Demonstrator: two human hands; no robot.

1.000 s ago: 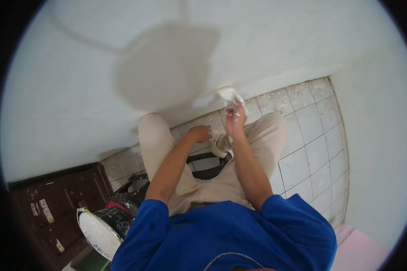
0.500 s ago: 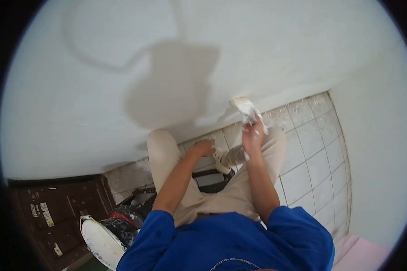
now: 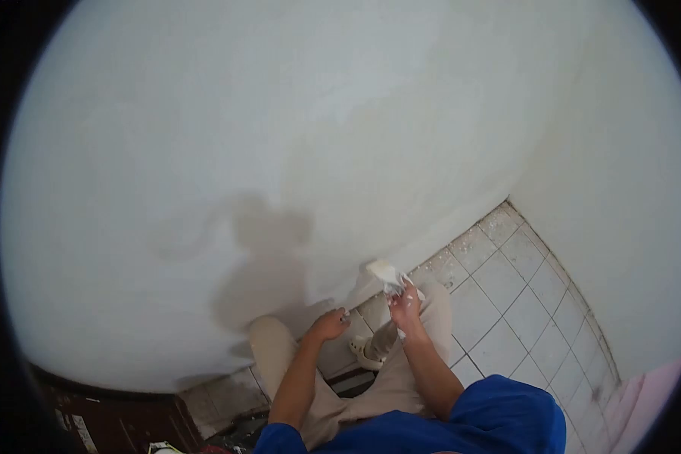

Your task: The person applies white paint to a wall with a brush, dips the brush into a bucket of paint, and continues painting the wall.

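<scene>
My right hand is closed round a flat, wide tool heavily smeared with white; it looks like a paintbrush. Its pale, broad end is at the foot of the white wall, and whether it touches cannot be told. White smears mark the fingers and wrist of this hand. Over my left knee, near the wall, my left hand is closed with curled fingers; a small bit shows at the fingertips, too small to name.
Speckled white floor tiles run along the wall to a corner at the right. My legs are bent wide, with a pale clog between them. A dark brown panel lies at lower left, beside a partly visible bucket rim.
The view has tilted up, so more wall shows and my hands sit lower in the picture. My right hand still grips the smeared tool. The bucket has mostly left the view.
</scene>
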